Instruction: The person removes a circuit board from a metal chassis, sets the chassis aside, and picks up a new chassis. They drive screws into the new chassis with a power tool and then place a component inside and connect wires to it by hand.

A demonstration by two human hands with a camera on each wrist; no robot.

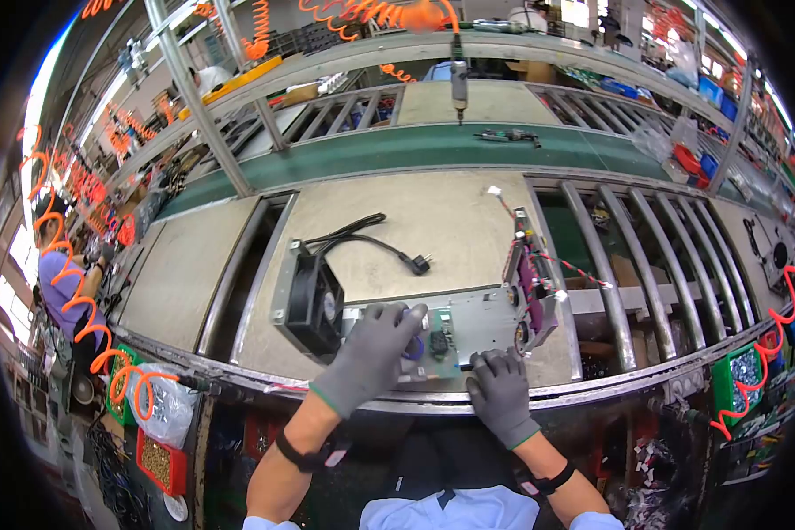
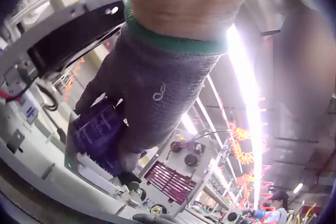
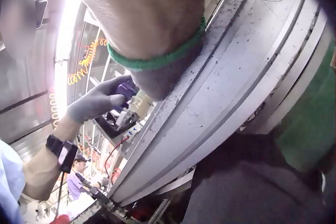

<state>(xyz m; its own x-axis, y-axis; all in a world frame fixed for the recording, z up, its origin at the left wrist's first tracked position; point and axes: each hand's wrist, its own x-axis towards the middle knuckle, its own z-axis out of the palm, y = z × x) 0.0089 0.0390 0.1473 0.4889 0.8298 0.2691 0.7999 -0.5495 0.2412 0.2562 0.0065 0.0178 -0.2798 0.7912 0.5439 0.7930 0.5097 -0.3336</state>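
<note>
My gloved left hand [image 1: 373, 353] has its fingers curled round a purple part [image 2: 100, 132] on a green circuit board [image 1: 443, 340], which lies over the front of a flat metal chassis plate [image 1: 486, 320]. A black fan [image 1: 314, 296] stands upright at the plate's left end. Upright at the right end is a panel with purple strips [image 1: 530, 281] and loose wires. The gloved right hand [image 1: 501, 393] rests with bent fingers at the plate's front edge, right of the board; its fingertips are hidden in the right wrist view.
A black power cord [image 1: 362, 238] lies behind the plate. Metal rollers [image 1: 627, 274] flank the work surface on the right. A power screwdriver [image 1: 459, 84] hangs above the green belt [image 1: 371, 146]. Red and green bins stand low at both sides; another person [image 1: 66, 283] is at far left.
</note>
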